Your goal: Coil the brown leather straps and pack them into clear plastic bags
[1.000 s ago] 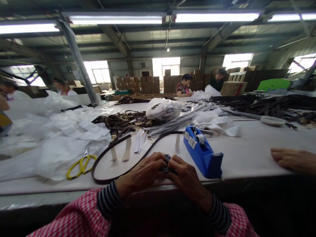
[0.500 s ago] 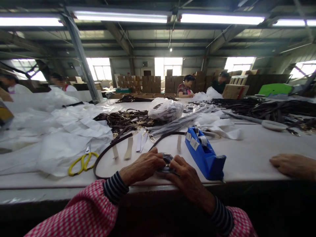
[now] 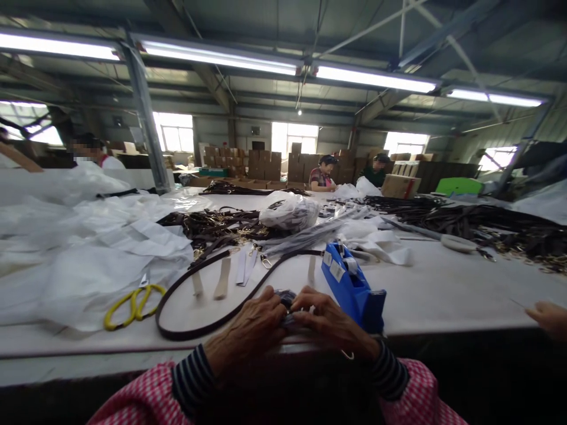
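Note:
My left hand and my right hand meet at the table's front edge. Both are closed on a small dark, shiny bundle, mostly covered by my fingers; whether it is a coiled strap cannot be made out. A thin pale hook shape shows below my right hand. In front of my left hand a long dark strap lies in a wide loop. The blue tape dispenser stands just beyond my right hand. Yellow-handled scissors lie to the left.
White plastic sheets pile up on the left. Dark straps with gold clasps and a clear bag lie further back. More straps spread at the right. Another person's hand is at the right edge.
The view has tilted up. My hands stay together on the bundle. The loop's near side now shows clear of my left arm. The other person's hand at right has shifted.

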Demonstrator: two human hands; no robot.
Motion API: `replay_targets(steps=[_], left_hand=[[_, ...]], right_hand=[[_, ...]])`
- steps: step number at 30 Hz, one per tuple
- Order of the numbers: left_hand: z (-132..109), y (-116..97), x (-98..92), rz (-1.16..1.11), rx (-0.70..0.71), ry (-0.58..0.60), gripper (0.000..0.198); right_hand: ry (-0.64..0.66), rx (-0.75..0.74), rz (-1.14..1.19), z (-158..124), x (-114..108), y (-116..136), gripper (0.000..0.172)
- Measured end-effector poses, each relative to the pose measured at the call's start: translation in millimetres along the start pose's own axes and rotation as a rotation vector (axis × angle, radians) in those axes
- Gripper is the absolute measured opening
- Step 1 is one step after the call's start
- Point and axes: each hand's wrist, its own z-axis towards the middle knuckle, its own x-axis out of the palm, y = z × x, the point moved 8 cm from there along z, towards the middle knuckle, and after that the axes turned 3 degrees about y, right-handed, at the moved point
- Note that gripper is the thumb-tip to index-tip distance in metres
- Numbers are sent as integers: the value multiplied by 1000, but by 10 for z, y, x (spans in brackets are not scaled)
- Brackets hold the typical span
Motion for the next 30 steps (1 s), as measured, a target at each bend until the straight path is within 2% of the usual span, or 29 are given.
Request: replay_targets(steps=[4, 6, 10, 13, 17, 19, 21, 23, 25, 27, 30], left_hand=[[-57, -10, -24, -24, -65, -46, 10], [-101, 69, -81, -198, -98, -129, 10], [-272, 510, -173, -753, -300, -300, 9], [-424, 765, -181, -954, -447, -323, 22], [-581, 863, -154, -1207, -576, -350, 39], [-613, 837, -173, -1296, -592, -377, 42], [-624, 798, -186, -1420, -599, -402, 43], [-632, 764, -177, -1547, -617, -419, 40], [-644, 742, -154, -1611, -643, -425, 36], [-651, 725, -132, -1600, -657, -413, 35], [-646, 704, -113, -1585, -651, -403, 36]], right_hand=[[-198, 81, -143, 164, -229, -254, 28], [-238, 90, -214, 235, -235, -372, 36], [-251, 103, -302, 376, -142, -544, 19], [-292, 98, -317, 445, -142, -518, 26], [-363, 5, -271, 272, -234, -184, 20], [-407, -93, -218, 14, -263, 97, 16], [-464, -255, -153, -327, -261, 444, 15], [-509, -409, -130, -659, -227, 773, 23], [-522, -496, -145, -886, -178, 1006, 33], [-503, -516, -161, -984, -145, 1117, 34], [-479, -487, -157, -1019, -156, 1116, 32]])
